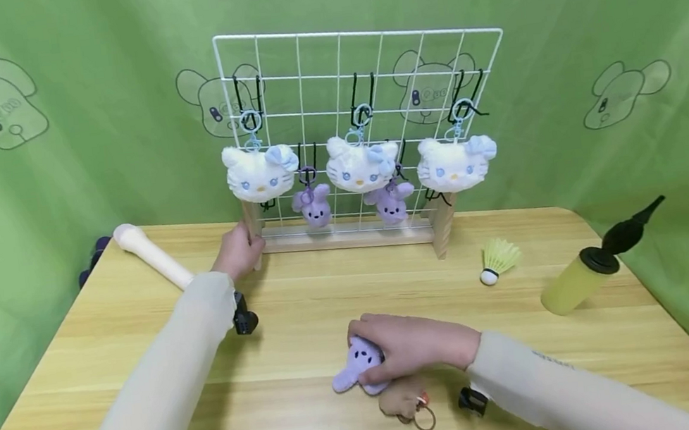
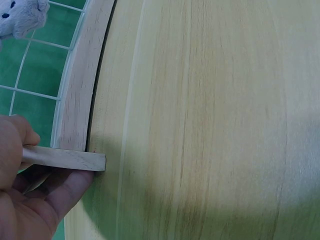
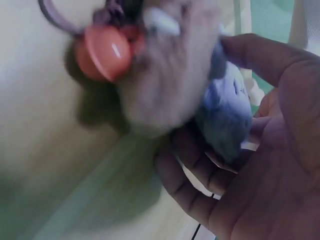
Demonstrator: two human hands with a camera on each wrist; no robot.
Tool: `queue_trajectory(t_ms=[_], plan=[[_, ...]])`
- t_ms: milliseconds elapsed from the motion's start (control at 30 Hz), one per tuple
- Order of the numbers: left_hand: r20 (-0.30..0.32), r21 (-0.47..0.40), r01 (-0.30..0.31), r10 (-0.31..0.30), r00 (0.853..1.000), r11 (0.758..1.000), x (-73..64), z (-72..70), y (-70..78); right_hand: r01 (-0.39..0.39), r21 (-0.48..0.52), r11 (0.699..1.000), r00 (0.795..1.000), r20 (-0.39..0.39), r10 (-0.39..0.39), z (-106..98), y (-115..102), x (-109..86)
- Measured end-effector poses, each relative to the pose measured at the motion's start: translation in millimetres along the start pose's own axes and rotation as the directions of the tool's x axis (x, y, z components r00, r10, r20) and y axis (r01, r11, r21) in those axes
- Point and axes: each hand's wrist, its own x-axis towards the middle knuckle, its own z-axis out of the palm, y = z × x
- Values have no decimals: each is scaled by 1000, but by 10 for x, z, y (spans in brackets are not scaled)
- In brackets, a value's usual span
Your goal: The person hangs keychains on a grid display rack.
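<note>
My left hand (image 1: 239,252) gripped the pale wooden upright (image 2: 65,157) at the left end of a white wire-grid rack (image 1: 356,33), thumb on one side and fingers curled round the other. My right hand (image 1: 411,342) was partly closed, thumb and fingers holding a lilac plush long-eared charm (image 1: 363,356) low over the pale wood-grain table (image 1: 297,362); its ears pointed to my left. Just beside it, under my palm's near edge, was a brown plush charm (image 1: 399,399) with a shiny orange-red bell (image 3: 105,52) and a dark metal ring (image 1: 425,421); I could not tell whether my fingers touched it.

On the rack, three white plush cat heads with blue bows (image 1: 360,169) hung from black hooks above two small purple plush rabbits (image 1: 316,207). To my right lay a yellow-green shuttlecock (image 1: 500,257), near a yellow cylindrical bottle with a black top (image 1: 572,285). A cream-white, bat-shaped rod (image 1: 156,256) lay beyond my left forearm.
</note>
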Motion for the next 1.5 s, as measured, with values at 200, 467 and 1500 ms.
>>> queue_trajectory(t_ms=[200,467,1500], plan=[[-7,8,-3,3,1000,1000,-3,-1,6,-24,-24,999,997,-79,22,-70,112,73],[-5,-1,11,-11,1000,1000,-19,1,10,-14,-207,978,998,-65,1,-162,150,73],[-3,3,11,-11,1000,1000,0,7,4,-210,-241,948,968,84,235,-298,23,-6]])
